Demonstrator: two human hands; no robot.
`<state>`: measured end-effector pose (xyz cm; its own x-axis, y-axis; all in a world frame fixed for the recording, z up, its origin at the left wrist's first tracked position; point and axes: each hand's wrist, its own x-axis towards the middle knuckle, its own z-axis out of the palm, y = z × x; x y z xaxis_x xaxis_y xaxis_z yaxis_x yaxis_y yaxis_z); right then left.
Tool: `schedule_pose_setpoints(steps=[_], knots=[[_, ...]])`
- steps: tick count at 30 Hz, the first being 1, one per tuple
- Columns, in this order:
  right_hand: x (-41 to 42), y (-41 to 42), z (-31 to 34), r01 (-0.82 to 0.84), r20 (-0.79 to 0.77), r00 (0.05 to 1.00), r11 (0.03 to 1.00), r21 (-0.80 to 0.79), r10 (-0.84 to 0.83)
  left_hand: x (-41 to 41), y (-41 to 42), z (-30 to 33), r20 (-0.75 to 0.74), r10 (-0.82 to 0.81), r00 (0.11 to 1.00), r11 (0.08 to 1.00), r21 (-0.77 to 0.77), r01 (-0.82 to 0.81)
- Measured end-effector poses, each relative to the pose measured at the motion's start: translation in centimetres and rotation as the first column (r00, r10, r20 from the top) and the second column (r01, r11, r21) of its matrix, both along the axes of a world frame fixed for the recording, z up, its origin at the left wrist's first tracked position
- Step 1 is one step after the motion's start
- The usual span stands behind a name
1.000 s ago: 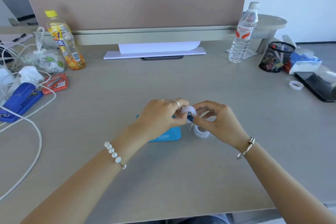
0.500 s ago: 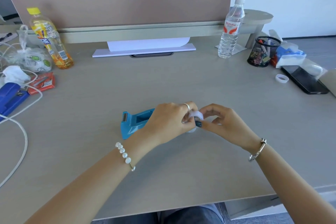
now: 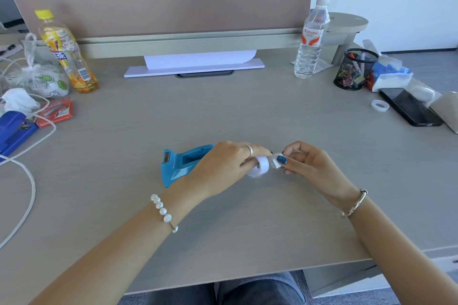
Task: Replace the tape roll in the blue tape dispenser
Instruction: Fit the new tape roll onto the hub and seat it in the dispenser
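The blue tape dispenser [image 3: 177, 164] lies on the desk just left of my hands, its cutter end pointing left and its roll bay empty. My left hand [image 3: 228, 166] is shut on a white tape roll [image 3: 260, 167], held a little above the desk. My right hand [image 3: 307, 164] touches it from the right, pinching a small white piece [image 3: 274, 161] between thumb and fingers; I cannot tell whether it is the tape's end or a core. Another small white tape roll [image 3: 380, 106] lies flat far right, beside the phone.
A juice bottle [image 3: 67, 53], a plastic bag, a red box [image 3: 55, 112], a blue stapler [image 3: 13, 131] and white cables [image 3: 29, 181] crowd the left. Water bottle [image 3: 311, 39], mesh pen cup [image 3: 354, 69], tissues and black phone [image 3: 410, 106] sit at right. A white stand [image 3: 195, 63] is at the back.
The view shifted, bringing the dispenser out from behind my left hand. My hands have drawn slightly apart, the right one pulling the white piece away from the roll.
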<state>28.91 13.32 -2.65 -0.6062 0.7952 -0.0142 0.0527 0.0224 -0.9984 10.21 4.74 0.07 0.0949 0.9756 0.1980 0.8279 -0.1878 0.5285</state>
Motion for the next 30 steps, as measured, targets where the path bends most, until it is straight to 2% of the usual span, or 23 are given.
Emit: schedule_pose_setpoints(steps=[5, 9, 17, 21, 26, 28, 30], knots=[[0.5, 0.6, -0.1, 0.092, 0.041, 0.995, 0.994, 0.064, -0.095, -1.2, 0.5, 0.2, -0.016, -0.055, 0.998, 0.998, -0.005, 0.055], [0.6, 0.7, 0.0, 0.103, 0.049, 0.993, 0.986, 0.131, -0.11, -2.2, 2.1, 0.9, -0.141, -0.049, 0.989, 0.998, -0.055, 0.041], [0.5, 0.5, -0.8, 0.099, 0.096, 0.988, 0.979, 0.175, -0.117, -3.4, 6.1, 1.6, -0.262, -0.011, 0.965, 0.961, -0.268, -0.062], [0.5, 0.7, -0.8, 0.103, 0.107, 0.986, 0.977, 0.188, -0.125, -3.5, 6.4, 1.2, -0.234, -0.004, 0.972, 0.944, -0.321, -0.073], [0.1, 0.6, -0.4, 0.085, 0.13, 0.985, 0.978, 0.19, -0.11, -4.3, 4.9, 1.9, -0.16, 0.042, 0.986, 0.948, -0.304, -0.09], [-0.3, 0.6, 0.1, 0.063, 0.166, 0.981, 0.969, 0.239, -0.104, -4.3, 3.8, 2.0, -0.146, 0.022, 0.989, 0.956, -0.287, -0.064], [-0.9, 0.6, 0.6, 0.023, 0.213, 0.973, 0.952, 0.306, -0.092, -4.3, 2.9, 1.8, -0.198, -0.02, 0.98, 0.964, -0.265, -0.034]])
